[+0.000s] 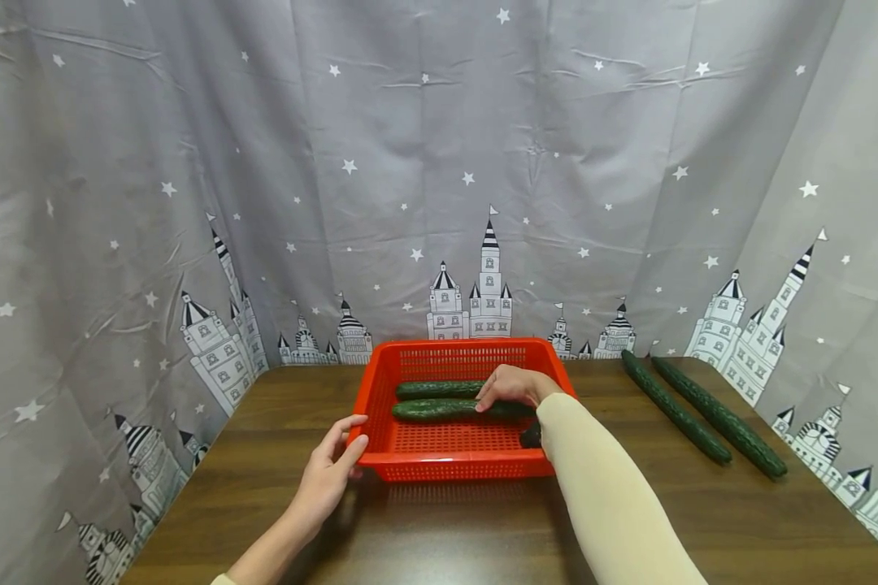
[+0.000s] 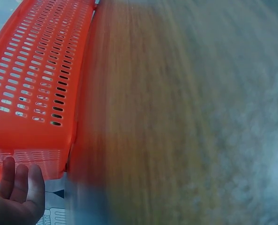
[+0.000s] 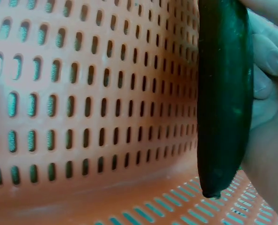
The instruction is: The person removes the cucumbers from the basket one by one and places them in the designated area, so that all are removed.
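A red plastic basket (image 1: 461,459) with slotted walls stands on the wooden table. My left hand (image 1: 329,463) holds it at the front left corner, thumb by the rim; in the left wrist view several fingers (image 2: 34,185) lie against the end wall. Inside the basket, my right hand (image 1: 512,385) grips the nearer dark green cucumber (image 1: 432,410). That cucumber (image 3: 225,103) fills much of the right wrist view, with fingers (image 3: 267,54) behind it. Another cucumber (image 1: 439,390) lies just beyond, partly hidden by the right hand.
Two long cucumbers lie slanted side by side on the table's right, the inner cucumber (image 1: 676,406) and the outer cucumber (image 1: 724,418). A grey curtain (image 1: 410,203) with castles and stars hangs along the back and sides. A small black object (image 1: 530,435) sits at the right wrist.
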Tool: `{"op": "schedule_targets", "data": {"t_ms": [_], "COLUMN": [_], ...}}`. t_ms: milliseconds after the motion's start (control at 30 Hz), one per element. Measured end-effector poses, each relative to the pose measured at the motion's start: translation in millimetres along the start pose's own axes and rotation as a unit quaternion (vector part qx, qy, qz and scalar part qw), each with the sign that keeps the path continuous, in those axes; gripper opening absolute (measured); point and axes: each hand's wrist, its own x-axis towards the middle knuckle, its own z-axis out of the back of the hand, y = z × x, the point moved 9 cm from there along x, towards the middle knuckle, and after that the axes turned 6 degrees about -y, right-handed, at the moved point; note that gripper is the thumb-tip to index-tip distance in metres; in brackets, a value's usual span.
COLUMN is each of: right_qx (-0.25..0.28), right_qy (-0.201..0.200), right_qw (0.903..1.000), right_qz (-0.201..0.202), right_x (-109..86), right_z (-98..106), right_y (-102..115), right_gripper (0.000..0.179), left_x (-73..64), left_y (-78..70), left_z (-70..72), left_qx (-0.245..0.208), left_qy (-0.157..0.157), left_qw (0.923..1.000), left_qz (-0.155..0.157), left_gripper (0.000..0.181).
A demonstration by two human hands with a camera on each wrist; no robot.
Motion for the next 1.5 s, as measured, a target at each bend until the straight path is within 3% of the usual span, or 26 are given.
{"op": "schedule_targets", "data": {"t_ms": [200, 600, 1200, 1500], "right_qx": [-0.014, -0.008, -0.004, -0.002], "right_qy": [-0.005, -0.019, -0.06, -0.09], "right_qw": [0.9998, 0.9989, 0.9966, 0.9932], "right_qz": [0.014, 0.041, 0.056, 0.074], "right_x": [1.1, 0.3, -16.5, -32.0], "right_z": [5, 24, 69, 100], "right_y": [5, 17, 47, 50], "right_gripper": [0.02, 0.024, 0.031, 0.034], "left_x": [0.1, -1.0, -0.4, -1.3], "left_y": [-2.2, 0.5, 2.2, -1.8], "left_z": [-2.4, -2.2, -0.3, -0.3], "left_qx": [-0.003, -0.002, -0.002, -0.001], "left_qy": [0.004, 0.001, -0.001, -0.007], "left_qw": [0.9999, 1.0, 1.0, 1.0], "left_qz": [-0.015, -0.001, 0.005, -0.006], "left_gripper": [0.035, 0.035, 0.036, 0.035]}}
